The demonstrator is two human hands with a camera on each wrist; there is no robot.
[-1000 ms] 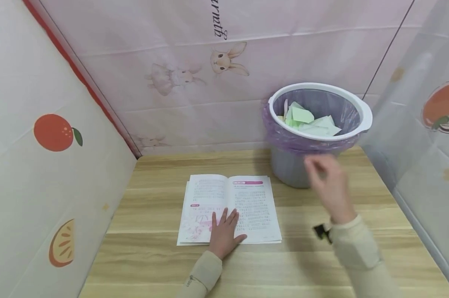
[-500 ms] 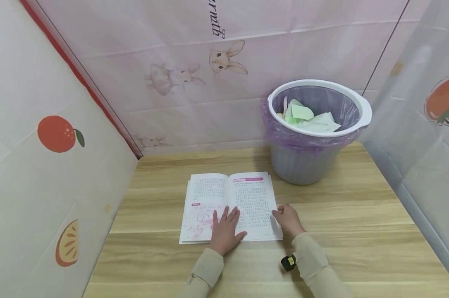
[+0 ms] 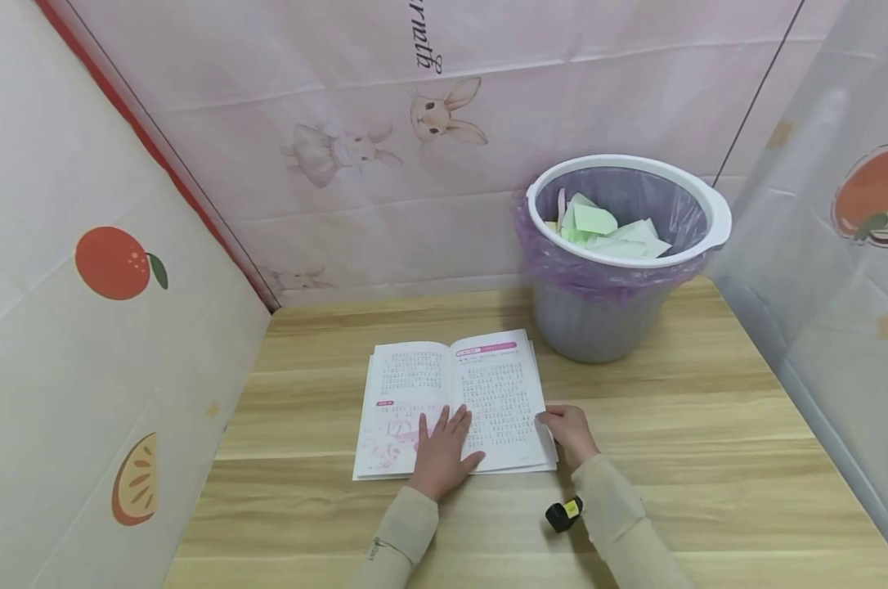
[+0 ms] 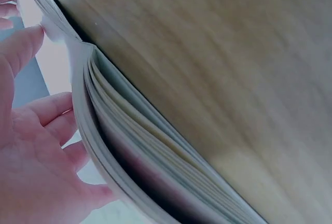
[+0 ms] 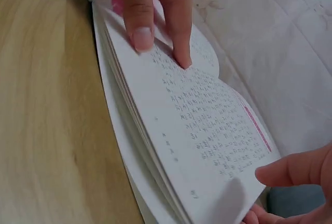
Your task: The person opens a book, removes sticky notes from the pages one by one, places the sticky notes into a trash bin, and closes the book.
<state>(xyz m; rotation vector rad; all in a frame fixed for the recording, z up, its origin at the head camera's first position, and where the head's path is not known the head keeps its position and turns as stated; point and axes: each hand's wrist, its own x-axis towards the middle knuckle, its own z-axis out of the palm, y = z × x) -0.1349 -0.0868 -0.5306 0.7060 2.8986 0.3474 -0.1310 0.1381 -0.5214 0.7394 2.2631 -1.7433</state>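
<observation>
An open book [image 3: 414, 376] lies on the wooden table, printed text on both pages and pink artwork at the lower left. My left hand [image 3: 442, 458] rests on it with spread fingers, across the lower part near the spine. At the right edge my right hand [image 3: 571, 433] pinches the right-hand page [image 5: 207, 125], thumb on top and fingers beneath. That page is slightly raised, and in the right wrist view its lower edge stands apart from the sheets below. The left wrist view shows the book's page edges [image 4: 150, 136] from the side, beside the left hand [image 4: 41, 146].
Behind the book to the right stands a grey bin [image 3: 598, 323] with a white rim and purple liner, holding pale green papers [image 3: 628, 241]. Printed sheets cover the walls [image 3: 326, 237] at the back and both sides. A black device [image 3: 563, 515] sits at the right wrist.
My right hand has come down from in front of the bin to the book's right edge and now grips the page, which has lifted a little. The left hand stays in place.
</observation>
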